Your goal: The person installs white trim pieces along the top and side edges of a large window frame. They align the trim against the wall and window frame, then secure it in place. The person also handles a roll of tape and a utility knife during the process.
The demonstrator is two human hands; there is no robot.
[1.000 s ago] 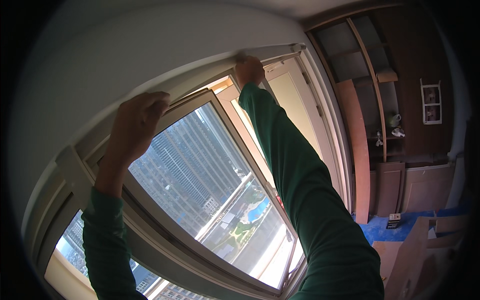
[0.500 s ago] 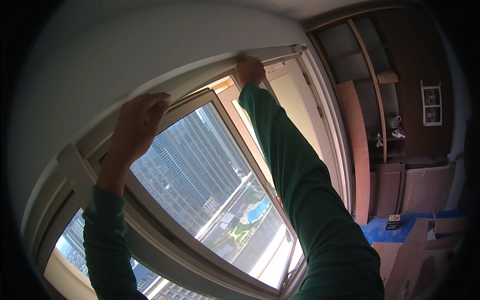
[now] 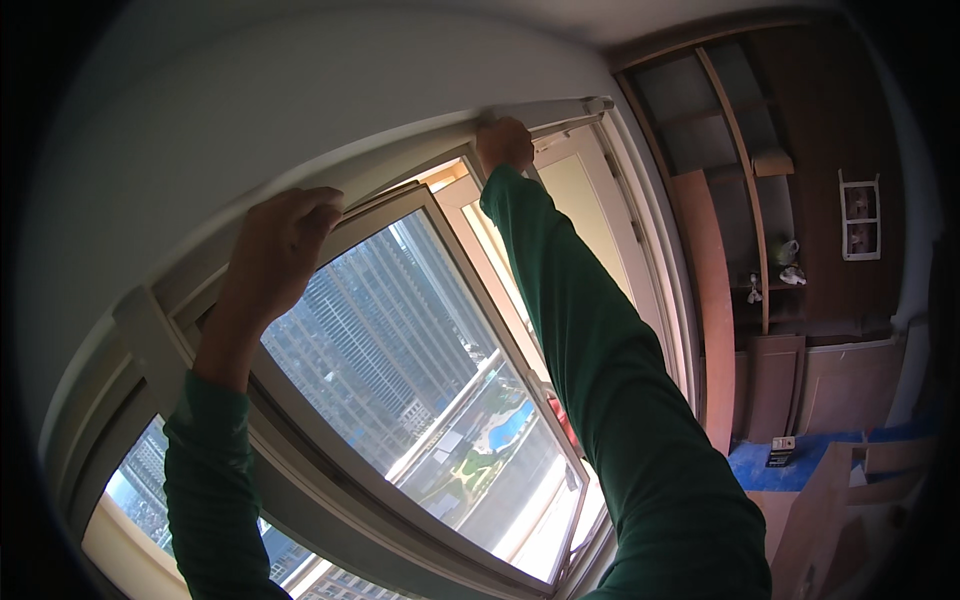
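Observation:
My left hand (image 3: 285,245), below a green sleeve, is up at the top rail (image 3: 380,178) of the pale window surround, its fingers curled against that rail above the left upper corner of a glazed sash (image 3: 390,350). Farther right and higher, my right hand (image 3: 505,140) is closed on the same upper frame, its fingertips hidden and dim. The sash stands ajar between my arms, with towers and a blue pool seen through its glass. Beside my right forearm are a pale panel (image 3: 590,220) and a small red item (image 3: 560,420), mostly hidden.
On the right stand dark wooden shelves (image 3: 700,85) with small items, leaning boards (image 3: 705,300), a white frame (image 3: 860,255) on a brown panel, and blue floor sheeting (image 3: 750,460) with wood pieces (image 3: 830,520). A second window (image 3: 140,460) is at lower left.
Both hands stay at the upper frame with much the same grip. The view has shifted slightly, so the right side of the scene sits a little lower, and more of the red item shows.

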